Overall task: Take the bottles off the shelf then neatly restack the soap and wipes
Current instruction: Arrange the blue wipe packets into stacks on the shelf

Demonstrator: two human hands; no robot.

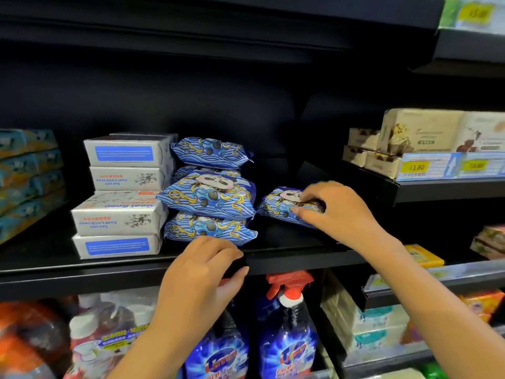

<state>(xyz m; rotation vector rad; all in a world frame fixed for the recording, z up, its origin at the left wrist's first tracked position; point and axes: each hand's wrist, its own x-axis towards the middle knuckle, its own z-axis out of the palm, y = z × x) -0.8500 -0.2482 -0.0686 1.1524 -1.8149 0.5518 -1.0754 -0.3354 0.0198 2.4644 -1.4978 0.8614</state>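
Head: left hand (202, 272) grips shelf (82, 266); right hand (336, 206), wipes (278, 201).

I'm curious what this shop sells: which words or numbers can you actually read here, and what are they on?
"Goat Soap", upside down, on top of a soap box.
"Sea salt Goat's milk soap", upside down, on its front.
"13.80" on a yellow price tag.
Too blurred to read: the brand on the spray bottle, the print on the wipes packs, the other price tags.
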